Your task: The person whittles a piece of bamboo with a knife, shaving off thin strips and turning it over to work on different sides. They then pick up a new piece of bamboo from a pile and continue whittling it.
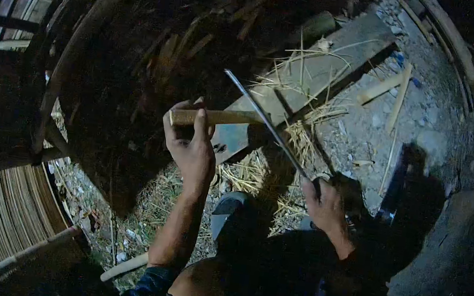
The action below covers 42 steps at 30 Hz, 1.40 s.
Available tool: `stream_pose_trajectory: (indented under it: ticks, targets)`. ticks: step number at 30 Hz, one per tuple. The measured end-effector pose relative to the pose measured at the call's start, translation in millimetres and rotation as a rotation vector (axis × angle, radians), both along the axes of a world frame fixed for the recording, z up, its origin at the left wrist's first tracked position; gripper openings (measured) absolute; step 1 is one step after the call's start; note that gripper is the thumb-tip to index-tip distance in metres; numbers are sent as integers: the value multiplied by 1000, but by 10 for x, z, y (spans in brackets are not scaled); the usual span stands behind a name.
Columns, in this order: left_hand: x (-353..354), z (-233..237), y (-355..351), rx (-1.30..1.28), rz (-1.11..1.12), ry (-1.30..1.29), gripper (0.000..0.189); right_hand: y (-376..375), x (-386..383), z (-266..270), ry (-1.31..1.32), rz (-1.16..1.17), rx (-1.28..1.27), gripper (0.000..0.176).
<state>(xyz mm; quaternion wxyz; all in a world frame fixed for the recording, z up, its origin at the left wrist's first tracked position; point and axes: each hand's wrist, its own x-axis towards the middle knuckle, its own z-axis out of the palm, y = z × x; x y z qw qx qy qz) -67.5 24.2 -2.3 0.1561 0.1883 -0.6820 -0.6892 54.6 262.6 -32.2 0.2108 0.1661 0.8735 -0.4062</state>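
My left hand [194, 150] is raised near the middle of the view, its fingers and thumb closed round one end of a split bamboo piece [226, 118]. That piece points to the right, over a wooden plank. In my right hand [327, 205] is a long, narrow-bladed knife [265, 118], its handle hidden by my fingers. The blade slants up and to the left, crossing the far end of the bamboo in this view. Thin pale shavings [302, 144] lie on the ground below the blade.
Strips and shavings cover part of the plank [352, 53]. Two cut pieces, one a short bamboo length [379, 90], lie on stony ground at the right. A slatted bamboo panel [10, 212] stands at lower left. My shoe [228, 213] is among shavings. Dark stacked wood [171, 57] fills the upper left.
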Motion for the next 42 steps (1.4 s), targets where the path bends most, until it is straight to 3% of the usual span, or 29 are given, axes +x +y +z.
stream_pose_trajectory:
  ticks: [2,3,4,9,11,13,15,16,17,19,20,21,23,24,28,29,31,33,34,37,38,41,42]
  targets:
    - [116,103,40,-132,-93,-55,22,-117,28,67,95,-6,-56,47]
    - [182,164,32,-268,-165,-101,27,-138,54,84,196,10,-114,48]
    - [266,255,-2,-249,-199,-144,39,-195,154,-90,284,-48,-201,55]
    - [446,513,-258,-417,-376,-439,52,-192,163,-22,206,69,-124,57]
    - [459,434,-306,75,-341,-430,60,-231,135,1,301,9,-143,55]
    - [424,250,-414,203,-238,-415,61,-260,151,-165,347,-6,-195,54]
    - [319,214,-442,-253,-202,-393,57,-265,175,-187,380,-34,-233,53]
    - [277,179,-355,-283,-116,-211,49,-237,177,-151,360,-2,-163,51]
    - [253,134,-419,-276,-121,-210,49,-208,199,-124,336,27,-89,49]
    - [206,22,-665,-260,-201,-174,35,-152,423,-478,480,110,25,43]
    - [170,21,-679,-75,-269,-103,24,-113,504,-627,585,212,136,32]
    - [163,66,-627,-73,-267,-103,24,-98,555,-740,687,316,245,22]
    - [166,166,-499,161,-255,-22,14,-117,568,-877,803,325,233,19]
    - [173,41,-608,287,-333,8,15,-126,566,-897,916,329,222,31]
    - [278,110,-456,504,-389,35,13,-151,463,-637,924,391,222,34]
    - [297,119,-426,507,-389,32,13,-143,451,-596,868,336,239,21]
    - [328,136,-361,322,-392,23,15,-147,330,-353,811,278,258,15]
    - [408,115,-289,297,-409,48,16,-188,97,120,421,123,-149,26]
    - [437,156,-234,245,-387,29,17,-170,43,205,411,181,-245,27]
    - [546,95,-223,265,-324,-9,21,-150,-1,245,299,293,-209,30]
    - [548,148,-164,321,-316,13,27,-235,74,0,453,165,-241,34]
    - [550,136,-204,366,-284,39,32,-359,27,-70,538,99,-230,36]
    - [569,115,-240,341,-235,19,32,-312,58,50,468,247,-17,37]
